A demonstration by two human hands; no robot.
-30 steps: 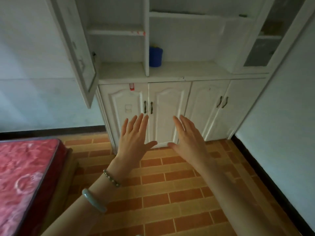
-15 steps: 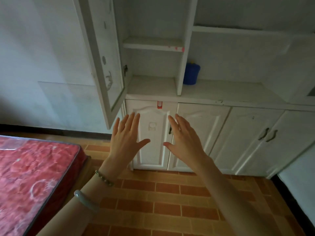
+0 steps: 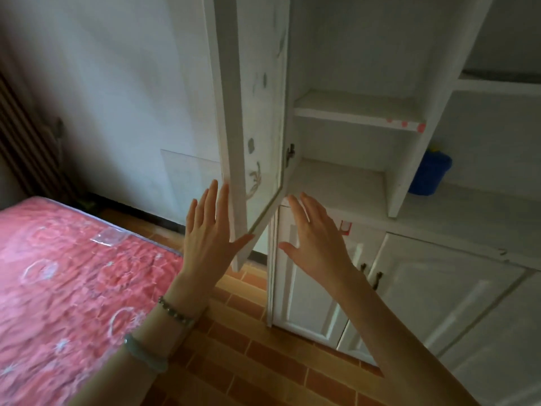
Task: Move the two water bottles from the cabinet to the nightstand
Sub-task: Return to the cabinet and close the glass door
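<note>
The white cabinet [image 3: 360, 197] fills the right half of the view, with bare open shelves above and shut lower doors. No water bottle and no nightstand show anywhere in view. My left hand [image 3: 209, 238] is raised, empty, fingers spread, just left of the lower corner of the cabinet's open upper door [image 3: 251, 112]. My right hand [image 3: 316, 244] is raised too, empty with fingers apart, in front of the leftmost lower door and just below the counter shelf. Both hands are apart from the cabinet.
A blue container [image 3: 430, 177] stands on the counter shelf behind a vertical divider at the right. A bed with a red patterned mattress [image 3: 73, 273] lies at the left. The floor [image 3: 263, 370] is orange-brown brick tile. A white wall [image 3: 117, 98] runs behind.
The view has swung to the left and closer to the cabinet; the open upper door now hangs between my hands. Both hands stay raised, open and empty.
</note>
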